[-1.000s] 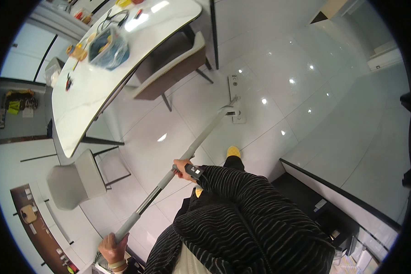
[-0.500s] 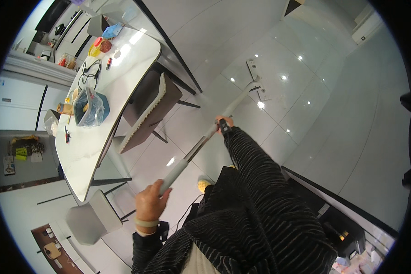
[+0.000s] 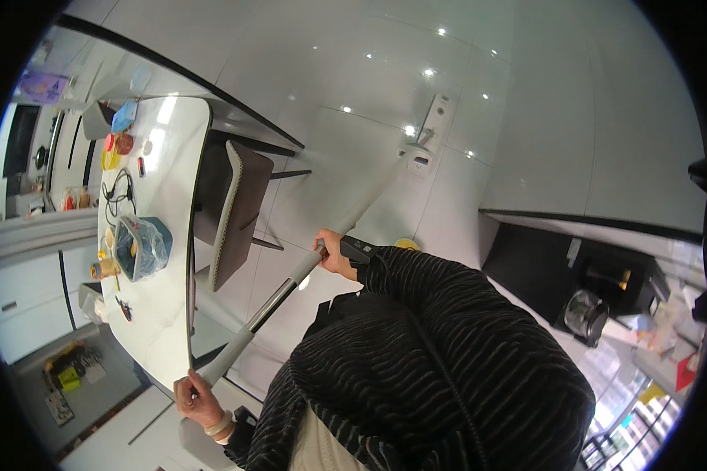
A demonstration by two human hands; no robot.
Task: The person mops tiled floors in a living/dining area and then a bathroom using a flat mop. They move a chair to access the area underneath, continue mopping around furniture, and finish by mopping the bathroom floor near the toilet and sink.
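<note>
A long-handled flat mop (image 3: 272, 306) slants from lower left to upper right across the view. Its pole is pale grey with a shiny metal section, and its white rectangular head (image 3: 437, 116) lies on the glossy tiled floor. My left hand (image 3: 198, 399) is closed around the pole's top end, close by the corner of the white table (image 3: 153, 334). Farther down the pole my right hand (image 3: 331, 253) grips it, with a dark band at the wrist. Some of its fingers are hidden behind the pole.
A brown upholstered chair (image 3: 247, 192) stands at the table's right side. On the table are a lined bin (image 3: 145, 247), a black cable (image 3: 119, 192) and several small items. To my right is a low black cabinet (image 3: 518, 263) with a clear round container (image 3: 585, 314).
Both hands have moved down and left with the pole. The mop head has turned on the floor, its far end now pointing up and right. The view has also shifted, showing more on the right.
</note>
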